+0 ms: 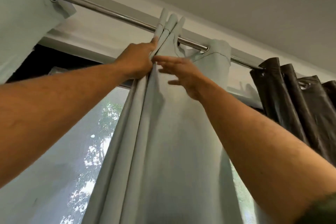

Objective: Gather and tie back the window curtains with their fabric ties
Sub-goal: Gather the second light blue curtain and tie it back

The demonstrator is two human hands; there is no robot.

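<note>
Both hands reach up: the left hand (pixel 140 58) pinches the pale curtain's (pixel 163 132) bunched pleats just under the rod (pixel 116 12), the right hand (pixel 181 74) hovers slack-fingered beside them, folds hanging straight down, with the dark curtain (pixel 294 100) farther along at the rod's right end.

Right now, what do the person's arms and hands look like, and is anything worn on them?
Both forearms are bare. The left hand and right hand show no gloves, and no rings or watch can be seen. At the lower right corner, a blurred dark olive-green sleeve edge shows on the right arm.
</note>
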